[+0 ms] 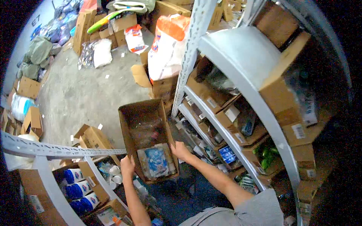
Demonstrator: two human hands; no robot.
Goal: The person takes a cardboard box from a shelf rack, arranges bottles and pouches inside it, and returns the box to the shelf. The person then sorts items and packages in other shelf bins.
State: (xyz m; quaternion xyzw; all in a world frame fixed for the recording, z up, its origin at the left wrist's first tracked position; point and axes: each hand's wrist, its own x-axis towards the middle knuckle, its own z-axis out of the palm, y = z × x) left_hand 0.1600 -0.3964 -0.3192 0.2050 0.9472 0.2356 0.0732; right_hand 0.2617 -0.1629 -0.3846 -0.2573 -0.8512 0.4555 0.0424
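An open cardboard box (144, 124) is held up in front of me between both hands. My left hand (127, 164) grips its left wall near the lower corner, fingers closed on the edge. On the opposite side my right hand (180, 151) is closed on the right wall. Inside, at the end nearest me, lies a clear plastic-wrapped package (155, 161) with a blue and white print. The rest of the box's bottom shows bare brown cardboard with a small reddish spot.
Metal shelving (241, 113) with labelled boxes of goods rises close on my right. Another shelf (75, 150) with blue-and-white containers (77, 190) stands on the left. Ahead, a white-and-orange sack (167, 49) rests on a carton, and bags and boxes lie about the concrete floor (86, 90).
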